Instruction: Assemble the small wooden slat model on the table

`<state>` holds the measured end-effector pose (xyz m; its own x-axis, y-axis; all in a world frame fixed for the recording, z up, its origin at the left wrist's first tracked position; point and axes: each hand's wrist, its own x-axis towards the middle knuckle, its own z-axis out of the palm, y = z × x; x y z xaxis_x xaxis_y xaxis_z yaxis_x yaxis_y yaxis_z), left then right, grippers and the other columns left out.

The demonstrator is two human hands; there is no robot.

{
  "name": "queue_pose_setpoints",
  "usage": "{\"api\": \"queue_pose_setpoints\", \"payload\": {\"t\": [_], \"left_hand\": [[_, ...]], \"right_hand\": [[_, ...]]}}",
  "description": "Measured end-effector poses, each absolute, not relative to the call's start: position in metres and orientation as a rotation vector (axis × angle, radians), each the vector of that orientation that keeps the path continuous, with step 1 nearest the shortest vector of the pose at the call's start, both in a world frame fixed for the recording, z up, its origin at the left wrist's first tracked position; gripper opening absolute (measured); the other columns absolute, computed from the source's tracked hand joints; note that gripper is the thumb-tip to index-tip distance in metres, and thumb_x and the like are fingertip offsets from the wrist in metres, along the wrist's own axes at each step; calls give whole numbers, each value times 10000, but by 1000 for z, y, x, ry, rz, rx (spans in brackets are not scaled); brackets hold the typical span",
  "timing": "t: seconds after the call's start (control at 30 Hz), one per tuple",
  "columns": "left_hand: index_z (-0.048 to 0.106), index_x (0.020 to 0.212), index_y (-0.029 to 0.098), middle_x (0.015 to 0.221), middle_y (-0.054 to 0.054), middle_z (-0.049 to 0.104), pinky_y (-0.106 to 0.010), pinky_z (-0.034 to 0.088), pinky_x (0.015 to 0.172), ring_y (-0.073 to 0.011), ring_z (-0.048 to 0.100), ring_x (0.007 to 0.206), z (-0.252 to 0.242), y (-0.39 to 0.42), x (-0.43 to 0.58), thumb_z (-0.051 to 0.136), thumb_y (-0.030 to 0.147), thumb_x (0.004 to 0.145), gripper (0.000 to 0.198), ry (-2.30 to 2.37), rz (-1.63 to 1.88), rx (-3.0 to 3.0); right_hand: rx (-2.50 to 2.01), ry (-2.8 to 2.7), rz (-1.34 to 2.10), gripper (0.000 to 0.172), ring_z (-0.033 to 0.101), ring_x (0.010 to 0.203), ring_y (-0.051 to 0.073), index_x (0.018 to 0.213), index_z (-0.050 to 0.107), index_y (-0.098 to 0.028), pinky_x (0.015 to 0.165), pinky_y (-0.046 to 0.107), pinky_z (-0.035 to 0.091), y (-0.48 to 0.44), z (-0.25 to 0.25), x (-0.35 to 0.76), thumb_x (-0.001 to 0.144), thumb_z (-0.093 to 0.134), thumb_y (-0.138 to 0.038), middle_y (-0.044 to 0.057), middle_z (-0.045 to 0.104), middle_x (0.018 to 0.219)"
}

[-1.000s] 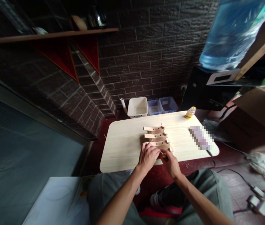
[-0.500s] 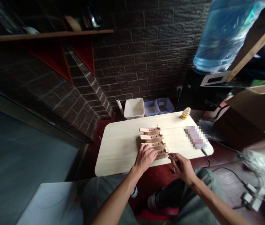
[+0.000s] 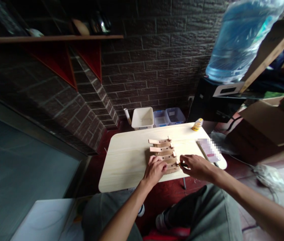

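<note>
Your left hand [image 3: 155, 170] lies across the near left part of the wooden rack [image 3: 166, 149], its fingers bent and close together over the nearest slats; you cannot tell whether they grip the wood or only press on it. The rack sits on the pale bench [image 3: 124, 160], most of it spreading from 12 to 3 o'clock of those fingers, and it shows 4 slats with dark holes.

Your right hand [image 3: 195, 166] has its fingers drawn narrow around a small tool [image 3: 182, 164], with the rack's nearest right corner at 9 o'clock, just beside the fingertips. Most of the tool is covered by your grip, and its tip is too small to tell whether it touches the wood.

Your left hand hides the left end of the nearest slat. At the rack's 3 o'clock, a flat slab [image 3: 206, 149] is partly masked by blocky squares. Toward 1 o'clock stands a clear and yellow bottle [image 3: 197, 124]. Both your forearms run out of view.
</note>
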<state>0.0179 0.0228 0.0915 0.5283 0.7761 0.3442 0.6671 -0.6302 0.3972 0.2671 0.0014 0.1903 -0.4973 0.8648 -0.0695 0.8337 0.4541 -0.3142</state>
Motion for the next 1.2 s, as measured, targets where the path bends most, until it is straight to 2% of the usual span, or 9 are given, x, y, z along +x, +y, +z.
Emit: {"api": "queue_pose_setpoints", "payload": {"t": [0.13, 0.27, 0.37, 0.97, 1.2], "left_hand": [[753, 823, 256, 840, -14, 740, -546, 400, 1137, -235, 641, 962, 96, 24, 18, 734, 101, 835, 157, 1232, 779, 2564], [759, 794, 251, 867, -24, 722, -573, 396, 1163, -242, 637, 982, 98, 25, 16, 748, 121, 829, 135, 1241, 797, 2576], [766, 797, 257, 890, -23, 722, -578, 383, 1182, -242, 637, 998, 99, 26, 14, 755, 129, 826, 131, 1244, 780, 2582], [759, 769, 266, 901, -12, 770, -582, 371, 1178, -248, 648, 1023, 91, 31, 8, 772, 128, 815, 146, 1218, 808, 2481], [719, 770, 254, 856, -7, 745, -573, 378, 1178, -240, 653, 998, 86, 30, 9, 744, 97, 796, 162, 1260, 810, 2529]], "right_hand": [[-1446, -2667, 470, 131, 724, 825, 211, 1033, 731, -212, 695, 278, 455, 11, 193, 254, 949, 636, -243, 77, 768, 1000], [-1440, -2680, 446, 171, 741, 912, 238, 1088, 748, -205, 759, 286, 493, 13, 192, 243, 961, 646, -256, 96, 775, 1053], [-1452, -2709, 429, 158, 743, 915, 239, 1057, 762, -207, 770, 285, 499, 14, 191, 238, 961, 645, -250, 95, 777, 1045], [-1423, -2801, 395, 231, 725, 869, 218, 1037, 792, -200, 746, 279, 500, 29, 184, 220, 888, 623, -148, 97, 767, 1033], [-1298, -2941, 213, 300, 707, 850, 223, 1138, 764, -193, 663, 284, 482, 29, 188, 204, 980, 527, -100, 115, 745, 1032]]}}
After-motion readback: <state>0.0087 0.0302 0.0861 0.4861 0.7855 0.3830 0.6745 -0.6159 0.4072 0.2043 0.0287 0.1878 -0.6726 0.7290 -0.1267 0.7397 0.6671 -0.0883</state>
